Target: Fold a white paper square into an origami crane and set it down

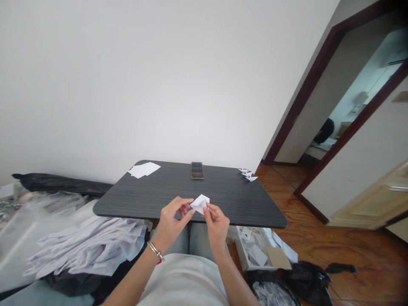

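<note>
One small piece of folded paper (pixel 200 203) is held in front of the body, seen against the tabletop (pixel 127 203) close to the middle of its near edge. Its right side is pinched between the thumb and forefinger of the right hand (pixel 217 222). The left corner is met by the left hand (pixel 174 216), whose thumb and forefinger are set narrowly apart around it; whether the paper is gripped there or merely steadied cannot be told.

The piece is likely to be very light and thin, stiff enough for a crease to be kept, yet easily bent or crumpled. It is best taken by its corners and folded edges, with light fingertip pressure, so that the flat faces are not dented.

Two hands are counted, and one bracelet (pixel 155 251) is worn on the left wrist. One phone (pixel 197 171) is placed by the middle of the far edge. By the far left corner, white sheets (pixel 144 169) are laid overlapping; at least two are seen, but the exact number is hidden. By the far right corner, at least three pointed paper pieces (pixel 251 179) are set in a close row.
</note>
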Demonstrator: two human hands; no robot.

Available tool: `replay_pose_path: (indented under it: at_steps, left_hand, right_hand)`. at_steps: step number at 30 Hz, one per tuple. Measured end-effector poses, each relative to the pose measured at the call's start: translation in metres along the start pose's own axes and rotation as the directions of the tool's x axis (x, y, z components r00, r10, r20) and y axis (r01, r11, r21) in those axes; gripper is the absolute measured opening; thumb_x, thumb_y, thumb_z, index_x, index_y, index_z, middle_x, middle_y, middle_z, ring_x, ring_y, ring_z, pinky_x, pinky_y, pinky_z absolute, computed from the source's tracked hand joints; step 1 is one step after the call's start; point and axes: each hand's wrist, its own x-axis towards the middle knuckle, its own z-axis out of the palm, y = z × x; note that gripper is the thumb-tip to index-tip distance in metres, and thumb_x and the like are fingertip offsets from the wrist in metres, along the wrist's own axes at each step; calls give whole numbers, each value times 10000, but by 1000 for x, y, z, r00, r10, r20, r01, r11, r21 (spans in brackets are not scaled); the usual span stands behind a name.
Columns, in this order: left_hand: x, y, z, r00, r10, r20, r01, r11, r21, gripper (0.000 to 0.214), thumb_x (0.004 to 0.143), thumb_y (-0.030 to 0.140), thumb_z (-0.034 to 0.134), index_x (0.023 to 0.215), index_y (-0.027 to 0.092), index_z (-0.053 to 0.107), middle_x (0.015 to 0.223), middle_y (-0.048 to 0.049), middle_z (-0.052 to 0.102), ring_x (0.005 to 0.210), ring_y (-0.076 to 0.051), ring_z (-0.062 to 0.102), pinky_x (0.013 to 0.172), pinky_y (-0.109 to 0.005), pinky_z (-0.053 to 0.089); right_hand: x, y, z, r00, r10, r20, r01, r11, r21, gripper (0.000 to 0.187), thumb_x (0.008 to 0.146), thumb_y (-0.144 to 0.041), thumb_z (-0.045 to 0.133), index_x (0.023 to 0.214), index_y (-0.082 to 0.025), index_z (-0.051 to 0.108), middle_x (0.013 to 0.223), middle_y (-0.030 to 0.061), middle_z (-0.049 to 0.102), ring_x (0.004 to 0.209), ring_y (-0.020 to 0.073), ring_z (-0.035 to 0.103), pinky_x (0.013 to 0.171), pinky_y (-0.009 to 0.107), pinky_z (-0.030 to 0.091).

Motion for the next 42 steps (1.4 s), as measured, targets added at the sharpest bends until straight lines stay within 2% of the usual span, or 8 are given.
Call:
replay_pose_path:
  at_steps: [7,16,19,23,28,33,38,42]
  left_hand:
    - [5,-3,6,999,-39,2,39,998,45,156,759,239,570,883,160,621,704,-6,490,570,-93,457,492,-192,387]
    - [6,-12,10,998,-62,-18,64,995,81,125,798,215,511,836,162,617,719,-13,507,587,-101,473,538,-212,400]
    - [5,-10,7,999,-43,3,43,998,44,164,790,232,528,922,172,603,803,-35,527,659,-119,498,559,-222,418]
    - [3,-12,0,998,15,57,-11,997,-78,222,809,216,501,1012,197,589,1025,-82,530,896,-174,516,684,-269,458]
    - [3,-24,-1,988,61,139,-39,987,-157,325,736,233,606,1060,229,580,1158,-89,495,1013,-214,488,806,-342,448]
    - [3,-22,5,988,-20,155,65,954,-293,364,763,240,570,1124,208,530,1152,-105,508,1025,-217,497,777,-312,472]
    - [3,-20,8,974,-117,194,174,935,-311,283,785,258,534,1048,163,579,1059,-103,575,944,-200,546,781,-312,474]
    - [2,-24,11,964,-206,167,253,901,-353,266,786,281,529,997,135,599,1035,-111,614,895,-196,582,796,-313,471]
  right_hand:
    - [-1,-3,0,993,4,122,-4,1000,3,260,749,-347,571,910,-160,652,803,68,706,688,207,668,626,290,542]
    - [-2,-7,2,973,50,226,-62,997,49,236,764,-314,557,923,-157,635,772,57,700,699,204,661,632,296,542]
    - [0,-11,3,970,107,218,-133,985,112,229,752,-321,565,893,-156,639,754,53,701,663,197,658,619,300,543]
    - [5,-15,1,949,225,223,-275,935,226,240,726,-342,588,838,-139,650,668,41,696,552,174,644,528,269,529]
    - [8,-14,-1,915,312,255,-382,874,301,257,698,-347,621,811,-121,670,617,37,690,520,151,631,486,226,501]
    - [7,-15,0,890,343,302,-432,845,314,262,684,-351,636,805,-122,677,610,39,690,519,142,631,478,208,494]
    - [6,-16,1,887,334,319,-430,850,304,271,671,-366,646,791,-126,678,588,36,681,508,142,628,472,217,502]
    - [4,-17,2,892,296,342,-404,862,307,305,679,-391,636,829,-129,675,627,50,687,527,152,632,480,238,516]
